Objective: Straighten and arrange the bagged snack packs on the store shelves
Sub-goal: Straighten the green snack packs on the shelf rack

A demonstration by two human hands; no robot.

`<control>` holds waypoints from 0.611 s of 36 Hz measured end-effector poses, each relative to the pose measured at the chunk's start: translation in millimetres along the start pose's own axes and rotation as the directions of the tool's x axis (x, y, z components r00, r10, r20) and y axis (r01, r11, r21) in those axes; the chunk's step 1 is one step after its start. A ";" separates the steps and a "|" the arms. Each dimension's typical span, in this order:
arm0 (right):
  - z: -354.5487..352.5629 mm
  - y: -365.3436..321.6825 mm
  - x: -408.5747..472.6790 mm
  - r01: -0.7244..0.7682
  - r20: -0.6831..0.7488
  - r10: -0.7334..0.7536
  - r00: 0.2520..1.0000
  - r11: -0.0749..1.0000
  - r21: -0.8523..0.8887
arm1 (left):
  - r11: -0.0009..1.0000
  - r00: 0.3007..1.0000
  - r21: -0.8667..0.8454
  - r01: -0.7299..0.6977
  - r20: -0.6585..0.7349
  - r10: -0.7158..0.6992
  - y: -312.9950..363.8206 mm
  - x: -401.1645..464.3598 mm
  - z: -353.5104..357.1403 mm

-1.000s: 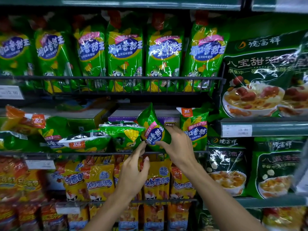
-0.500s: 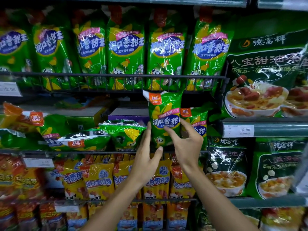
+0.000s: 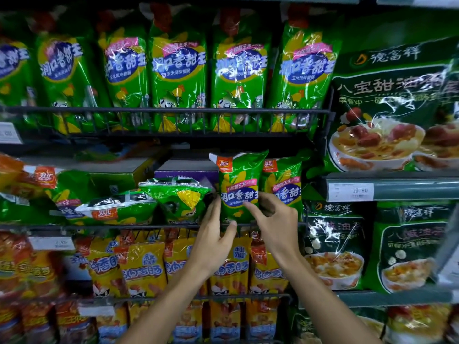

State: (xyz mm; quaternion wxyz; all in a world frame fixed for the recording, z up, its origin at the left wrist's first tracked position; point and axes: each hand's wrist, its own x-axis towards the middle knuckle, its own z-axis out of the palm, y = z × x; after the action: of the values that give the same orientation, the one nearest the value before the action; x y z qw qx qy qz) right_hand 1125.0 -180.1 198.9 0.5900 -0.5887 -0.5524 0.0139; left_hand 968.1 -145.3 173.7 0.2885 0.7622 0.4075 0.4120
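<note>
My left hand on lower left edge of small green corn-sausage pack, fingers straight up along its side, thumb across bottom. My right hand pinches same pack at lower right, index finger on blue label, other fingers curled. Pack upright on middle wire shelf, touching second upright pack just right of it. Toppled green packs lie flat to left. Yellow packs on shelf below; tall green packs in row above.
</note>
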 end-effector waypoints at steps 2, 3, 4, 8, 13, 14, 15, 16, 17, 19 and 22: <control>2.3 -2.3 3.7 -0.003 -0.027 0.003 1.000 1.000 -0.003 | 1.000 1.000 -0.002 0.012 -0.005 -0.012 -1.4 5.9 0.6; 3.2 -3.4 5.4 0.000 -0.034 -0.001 0.999 1.000 -0.010 | 1.000 1.000 0.006 0.015 -0.009 -0.015 -1.8 8.8 1.0; 3.9 -3.4 7.0 0.004 -0.038 -0.004 0.999 1.000 -0.021 | 1.000 1.000 0.022 0.015 -0.011 -0.015 -1.8 10.9 1.6; 0.8 5.8 4.9 0.039 -0.012 -0.040 0.999 0.998 -0.045 | 0.995 1.000 0.096 -0.016 0.020 0.014 0.2 8.6 1.6; -8.1 23.4 -8.9 0.270 -0.056 -0.276 0.960 0.958 -0.099 | 0.976 0.982 0.128 -0.174 -0.050 0.182 2.0 -4.3 2.6; -8.0 25.8 -10.0 0.293 -0.050 -0.299 0.953 0.950 -0.105 | 0.970 0.973 0.122 -0.210 -0.067 0.219 2.9 -5.8 2.9; -7.2 26.8 -10.8 0.292 -0.029 -0.297 0.955 0.951 -0.103 | 0.960 0.963 0.123 -0.251 -0.073 0.261 3.0 -6.5 3.3; -5.6 27.5 -11.4 0.277 -0.001 -0.278 0.961 0.956 -0.098 | 0.948 0.952 0.132 -0.289 -0.068 0.299 3.5 -6.4 3.6; -3.0 28.0 -12.3 0.265 0.028 -0.263 0.964 0.959 -0.103 | 0.937 0.943 0.149 -0.317 -0.057 0.328 3.9 -5.8 3.8; 2.2 30.2 -13.7 0.283 0.056 -0.278 0.959 0.948 -0.148 | 0.910 0.929 0.219 -0.353 -0.029 0.368 5.0 -3.2 4.7; 2.9 37.2 -10.4 0.373 0.004 -0.389 0.921 0.881 -0.293 | 0.861 0.928 0.365 -0.353 0.023 0.371 6.6 2.5 6.0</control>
State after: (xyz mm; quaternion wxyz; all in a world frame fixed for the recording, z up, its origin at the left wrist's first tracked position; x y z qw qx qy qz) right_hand 1142.6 -173.6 165.0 0.5042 -0.5483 -0.6369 -0.1989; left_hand 976.6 -147.1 176.9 0.0503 0.8550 0.3330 0.3944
